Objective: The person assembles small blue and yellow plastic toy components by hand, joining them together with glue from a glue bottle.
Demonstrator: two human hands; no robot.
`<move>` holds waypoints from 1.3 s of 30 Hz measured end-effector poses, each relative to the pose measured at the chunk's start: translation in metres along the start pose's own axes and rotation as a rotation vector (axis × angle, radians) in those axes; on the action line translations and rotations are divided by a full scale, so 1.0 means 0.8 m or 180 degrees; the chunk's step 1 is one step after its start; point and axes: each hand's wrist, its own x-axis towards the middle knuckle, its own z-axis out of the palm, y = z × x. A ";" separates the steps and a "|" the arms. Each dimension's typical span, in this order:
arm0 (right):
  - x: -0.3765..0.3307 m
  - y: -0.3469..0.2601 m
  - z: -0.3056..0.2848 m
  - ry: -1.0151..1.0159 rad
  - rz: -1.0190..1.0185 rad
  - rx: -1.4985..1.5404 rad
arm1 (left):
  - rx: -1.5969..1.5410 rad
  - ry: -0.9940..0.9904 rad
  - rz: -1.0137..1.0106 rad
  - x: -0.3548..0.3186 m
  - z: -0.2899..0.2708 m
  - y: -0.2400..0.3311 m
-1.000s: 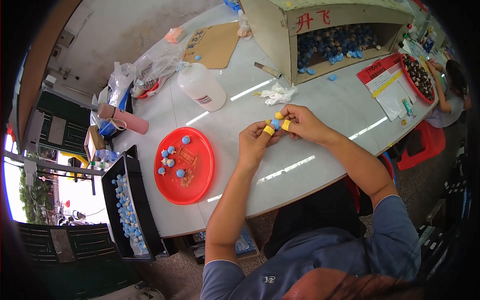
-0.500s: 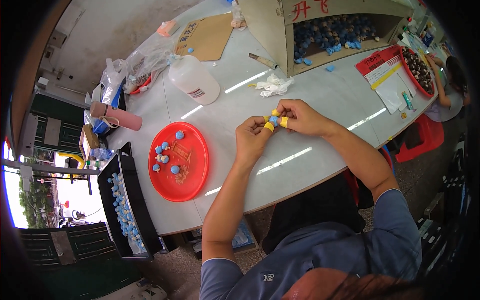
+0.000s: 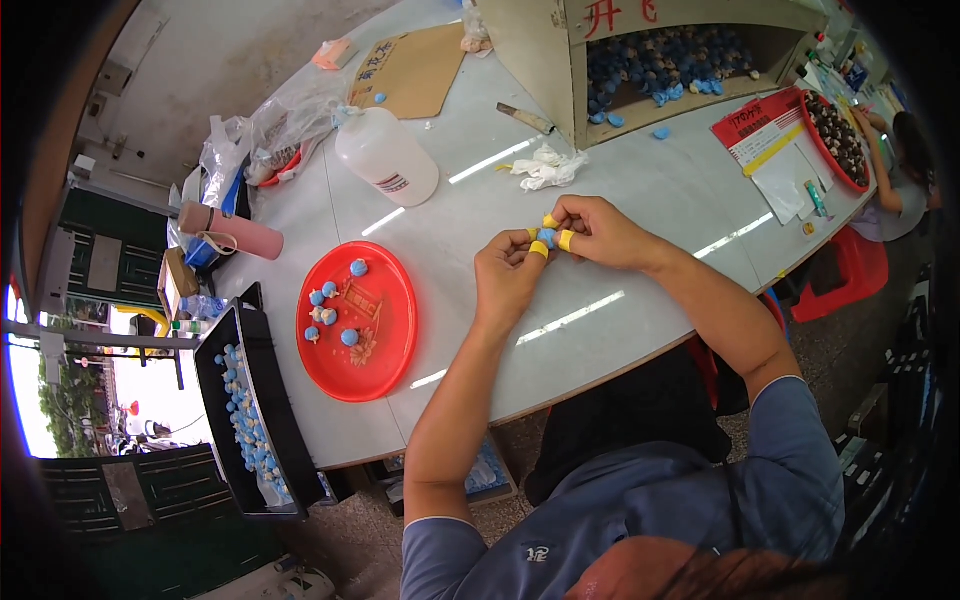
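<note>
Both hands are meeting above the pale tabletop [image 3: 620, 260], where the left hand [image 3: 508, 275] and the right hand [image 3: 598, 232] are pinching a small blue ball [image 3: 546, 238] between them, fingers closed tightly round it and tips wrapped in yellow finger covers [image 3: 566, 240]. The ball is sitting in the air just over the tabletop, between the two sets of fingertips. To the left, a red plate [image 3: 385, 365] is lying flat, carrying several more blue balls [image 3: 349, 337]. Beyond the plate's edge, a black tray [image 3: 222, 350] is holding many similar pieces. A white plastic bottle [image 3: 385, 157] is lying on its side further back, near a crumpled white tissue [image 3: 546, 167] and an open cardboard box [image 3: 560, 50] filled with blue pieces.
</note>
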 end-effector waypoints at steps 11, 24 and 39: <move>0.006 0.000 -0.005 0.0019 0.0073 -0.0154 | 0.0080 -0.0185 -0.0222 0.007 -0.004 0.008; 0.002 0.003 0.000 0.0081 -0.0121 -0.0413 | 0.0148 -0.0217 -0.0040 0.006 -0.007 -0.005; -0.001 -0.015 0.003 0.0140 0.0296 0.0066 | -0.0016 -0.0213 -0.0498 0.006 -0.009 0.021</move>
